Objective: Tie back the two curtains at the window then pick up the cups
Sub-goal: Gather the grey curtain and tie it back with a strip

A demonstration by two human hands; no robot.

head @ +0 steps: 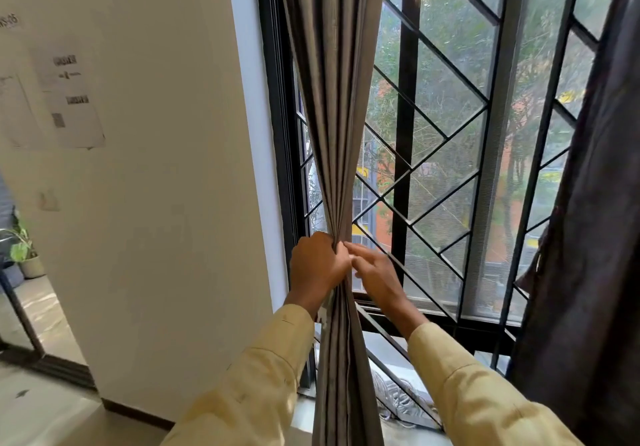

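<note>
The left curtain (334, 106), grey-brown and pleated, hangs at the window's left side and is gathered into a narrow bunch at waist height. My left hand (317, 267) grips that bunch from the left. My right hand (375, 272) is beside it on the right, fingers straight and spread, fingertips touching the gathered cloth. The second curtain (595, 237), dark, hangs loose along the right edge of the view. No cups are in sight, and I see no tie-back band.
Behind the curtains is a window with a black diagonal metal grille (446, 175) and a mesh screen. A cream wall (162, 203) with taped papers stands at left. A potted plant (26, 253) sits far left by a doorway.
</note>
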